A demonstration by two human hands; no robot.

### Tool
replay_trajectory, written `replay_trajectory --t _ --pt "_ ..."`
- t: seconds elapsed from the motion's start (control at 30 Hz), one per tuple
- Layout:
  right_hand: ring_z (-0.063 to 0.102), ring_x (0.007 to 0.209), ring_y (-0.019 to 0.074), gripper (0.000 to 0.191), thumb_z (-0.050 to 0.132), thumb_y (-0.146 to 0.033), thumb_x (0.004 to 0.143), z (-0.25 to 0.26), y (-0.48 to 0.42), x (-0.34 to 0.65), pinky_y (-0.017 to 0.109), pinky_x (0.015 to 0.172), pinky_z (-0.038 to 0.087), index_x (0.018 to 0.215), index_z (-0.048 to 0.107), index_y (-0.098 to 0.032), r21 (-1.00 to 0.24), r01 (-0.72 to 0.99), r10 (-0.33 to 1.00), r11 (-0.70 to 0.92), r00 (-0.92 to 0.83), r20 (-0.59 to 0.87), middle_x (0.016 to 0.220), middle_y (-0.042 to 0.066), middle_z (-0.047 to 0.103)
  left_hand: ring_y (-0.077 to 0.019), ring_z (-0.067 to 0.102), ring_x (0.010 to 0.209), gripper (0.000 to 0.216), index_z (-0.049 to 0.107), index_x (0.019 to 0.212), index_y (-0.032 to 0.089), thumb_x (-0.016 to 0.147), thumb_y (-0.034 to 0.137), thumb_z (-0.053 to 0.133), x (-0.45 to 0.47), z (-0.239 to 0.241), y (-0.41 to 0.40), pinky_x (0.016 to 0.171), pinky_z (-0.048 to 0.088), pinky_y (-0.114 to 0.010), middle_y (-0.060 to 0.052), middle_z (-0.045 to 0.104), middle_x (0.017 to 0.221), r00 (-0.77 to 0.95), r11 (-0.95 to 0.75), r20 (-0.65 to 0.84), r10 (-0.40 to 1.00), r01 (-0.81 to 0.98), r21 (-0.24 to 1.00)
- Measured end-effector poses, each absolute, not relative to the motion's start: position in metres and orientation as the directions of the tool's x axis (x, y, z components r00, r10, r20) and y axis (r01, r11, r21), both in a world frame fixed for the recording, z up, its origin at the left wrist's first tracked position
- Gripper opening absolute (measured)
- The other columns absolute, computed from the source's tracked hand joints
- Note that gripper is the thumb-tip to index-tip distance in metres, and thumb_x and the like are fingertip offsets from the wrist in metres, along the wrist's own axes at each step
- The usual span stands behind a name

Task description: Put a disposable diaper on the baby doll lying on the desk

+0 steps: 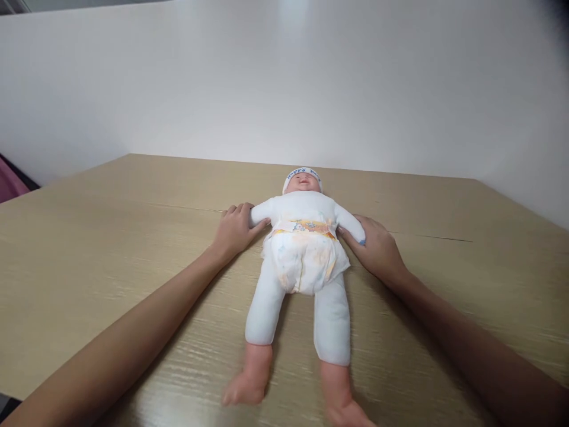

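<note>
A baby doll (302, 204) with a white cloth body lies on its back, head away from me and feet towards me. Around its hips is a printed diaper (304, 258) with an orange band at the waist. A white cap (303, 172) with blue letters covers its head. My left hand (237, 228) is closed around the doll's arm on the left. On the other side, my right hand (377, 246) grips the doll's other arm, thumb on the near side. Both of the doll's own hands are mostly hidden by mine.
The doll rests on a wide wooden table (146, 249) with a thin seam across it. A pale wall (222, 83) rises behind the table's far edge. Something pink and dark (13, 181) shows beyond the left edge.
</note>
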State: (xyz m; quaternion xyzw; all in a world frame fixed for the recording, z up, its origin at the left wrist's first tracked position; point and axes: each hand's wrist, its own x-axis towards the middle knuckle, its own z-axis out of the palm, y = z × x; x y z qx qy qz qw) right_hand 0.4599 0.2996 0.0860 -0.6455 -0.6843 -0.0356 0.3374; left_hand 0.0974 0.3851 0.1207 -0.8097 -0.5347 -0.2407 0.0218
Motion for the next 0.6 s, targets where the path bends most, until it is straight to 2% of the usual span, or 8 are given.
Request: replay_trajectory --t 0.13,0.27,0.33,0.4,0.5,0.53,0.6 --pt "0.070 0.105 0.0362 0.049 0.055 -0.061 0.101 0.097 0.290 0.436 0.044 0.088 0.051 0.122 0.071 -0.020 -0.479 0.875 0.866 0.076 0.180 0.467 0.116 0.016 0.078 -0.0395 0.067 0.102 0.056 0.065 0.116 0.015 0.100 0.068 0.052 0.108 0.128 0.368 0.085 0.046 -0.044 -0.019 0.076 0.105 0.256 -0.367 0.376 0.890 0.893 0.260" --pt "0.071 0.099 0.0349 0.047 0.057 -0.060 0.098 0.119 0.257 0.409 0.043 0.083 0.050 0.120 0.070 -0.020 -0.647 0.763 0.866 0.000 0.323 0.382 0.113 0.016 0.079 -0.0335 0.069 0.084 0.049 0.061 0.108 0.021 0.095 0.068 0.058 0.118 0.157 0.323 0.068 0.041 -0.036 -0.013 0.077 0.097 0.148 -0.231 0.208 0.967 0.854 0.465" --pt "0.071 0.100 0.0334 0.048 0.059 -0.062 0.097 0.133 0.229 0.403 0.042 0.084 0.051 0.121 0.070 -0.022 -0.728 0.684 0.887 0.035 0.315 0.338 0.116 0.013 0.079 -0.0296 0.067 0.077 0.047 0.060 0.099 0.024 0.091 0.070 0.064 0.116 0.175 0.283 0.065 0.039 -0.034 -0.007 0.075 0.088 0.085 -0.174 0.183 0.979 0.817 0.549" --pt "0.071 0.099 0.0310 0.047 0.061 -0.064 0.097 0.148 0.195 0.404 0.039 0.082 0.052 0.121 0.071 -0.025 -0.794 0.604 0.917 0.062 0.279 0.284 0.117 0.010 0.079 -0.0279 0.066 0.075 0.046 0.059 0.093 0.026 0.086 0.071 0.069 0.108 0.184 0.227 0.063 0.040 -0.033 -0.003 0.073 0.081 0.015 -0.147 0.223 0.975 0.794 0.590" --pt "0.070 0.093 0.0287 0.046 0.061 -0.064 0.097 0.172 0.135 0.412 0.036 0.078 0.054 0.122 0.073 -0.026 -0.833 0.542 0.959 0.107 0.166 0.231 0.111 0.006 0.079 -0.0323 0.069 0.075 0.035 0.067 0.101 0.034 0.081 0.062 0.076 0.086 0.170 0.118 0.061 0.046 -0.040 -0.002 0.075 0.082 -0.130 -0.048 0.196 0.972 0.707 0.706" --pt "0.070 0.092 0.0284 0.046 0.063 -0.063 0.097 0.180 0.113 0.416 0.036 0.077 0.054 0.123 0.074 -0.027 -0.833 0.539 0.969 0.127 0.114 0.221 0.110 0.006 0.080 -0.0349 0.071 0.078 0.035 0.071 0.109 0.042 0.079 0.058 0.078 0.078 0.158 0.082 0.061 0.049 -0.044 -0.001 0.078 0.087 -0.098 -0.052 0.153 0.983 0.655 0.753" --pt "0.072 0.091 0.0289 0.043 0.065 -0.057 0.097 0.193 0.068 0.421 0.036 0.077 0.057 0.129 0.075 -0.031 -0.829 0.542 0.985 0.140 0.012 0.175 0.114 0.006 0.080 -0.0436 0.073 0.091 0.059 0.069 0.126 0.062 0.070 0.050 0.086 0.063 0.129 0.019 0.057 0.050 -0.051 -0.001 0.082 0.103 0.159 -0.146 0.071 0.985 0.532 0.834"
